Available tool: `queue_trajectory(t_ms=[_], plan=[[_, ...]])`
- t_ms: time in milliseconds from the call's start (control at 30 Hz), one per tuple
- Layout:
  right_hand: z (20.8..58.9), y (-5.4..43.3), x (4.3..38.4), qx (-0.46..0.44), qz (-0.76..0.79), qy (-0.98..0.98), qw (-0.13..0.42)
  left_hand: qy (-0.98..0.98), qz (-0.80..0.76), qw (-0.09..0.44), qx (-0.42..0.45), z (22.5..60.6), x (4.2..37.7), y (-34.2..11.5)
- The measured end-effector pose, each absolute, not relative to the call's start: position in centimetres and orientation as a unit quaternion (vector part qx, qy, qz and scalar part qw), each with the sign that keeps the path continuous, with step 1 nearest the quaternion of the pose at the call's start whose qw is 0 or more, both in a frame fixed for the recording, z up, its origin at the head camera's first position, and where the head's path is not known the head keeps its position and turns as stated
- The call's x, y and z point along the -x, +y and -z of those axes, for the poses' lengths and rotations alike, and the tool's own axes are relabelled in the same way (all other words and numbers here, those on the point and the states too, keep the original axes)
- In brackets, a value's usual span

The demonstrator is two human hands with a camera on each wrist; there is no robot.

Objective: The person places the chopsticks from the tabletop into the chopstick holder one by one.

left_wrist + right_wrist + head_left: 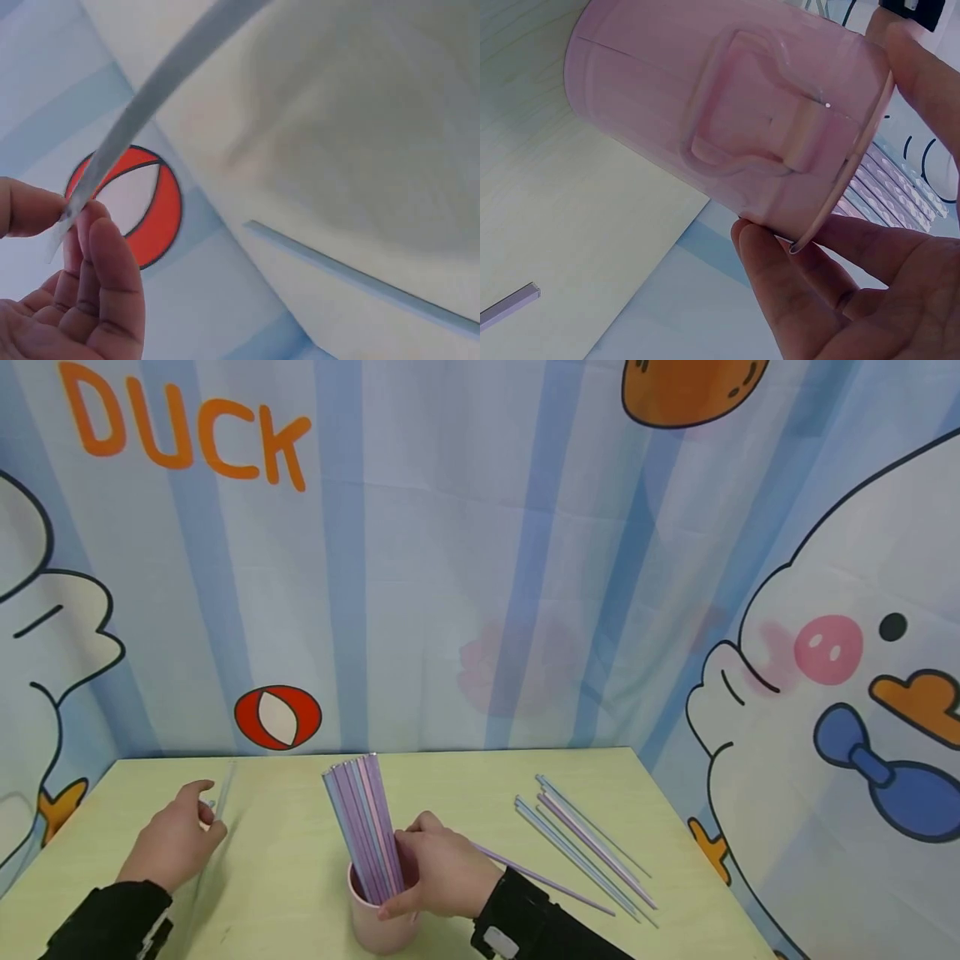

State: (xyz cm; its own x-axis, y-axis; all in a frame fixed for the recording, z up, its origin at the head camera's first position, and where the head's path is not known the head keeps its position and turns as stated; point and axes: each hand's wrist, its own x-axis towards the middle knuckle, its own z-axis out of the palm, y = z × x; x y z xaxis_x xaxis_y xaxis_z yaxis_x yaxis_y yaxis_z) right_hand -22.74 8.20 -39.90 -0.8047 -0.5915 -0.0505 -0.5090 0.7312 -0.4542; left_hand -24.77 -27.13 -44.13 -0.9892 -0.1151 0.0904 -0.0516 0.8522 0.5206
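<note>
My left hand (171,839) is over the left part of the table. Its thumb and fingertips pinch one end of a slim, pale blue-grey, straw-like strip (157,90), seen close up in the left wrist view. A similar strip (360,277) lies on the table beyond it. My right hand (453,868) grips the rim of a pink cup (378,931), thumb on the near side and fingers round the right side. A folded handle (705,112) shows on the cup in the right wrist view. Purple, blue and pink strips (363,827) stand bundled inside, leaning left.
A single purple strip (547,883) lies right of the right hand. Several loose blue, pink and purple strips (592,852) lie farther right on the pale yellow table (292,827). A curtain (420,568) with duck pictures hangs behind the table's back edge.
</note>
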Motion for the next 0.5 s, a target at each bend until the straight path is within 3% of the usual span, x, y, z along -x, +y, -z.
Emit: queue_trajectory(t_ms=[500], plan=[[39.8, 8.2, 22.7, 0.300, 0.213, 0.925, 0.092, -0.917, 0.360, 0.169, -0.020, 37.7, 22.5, -22.3]])
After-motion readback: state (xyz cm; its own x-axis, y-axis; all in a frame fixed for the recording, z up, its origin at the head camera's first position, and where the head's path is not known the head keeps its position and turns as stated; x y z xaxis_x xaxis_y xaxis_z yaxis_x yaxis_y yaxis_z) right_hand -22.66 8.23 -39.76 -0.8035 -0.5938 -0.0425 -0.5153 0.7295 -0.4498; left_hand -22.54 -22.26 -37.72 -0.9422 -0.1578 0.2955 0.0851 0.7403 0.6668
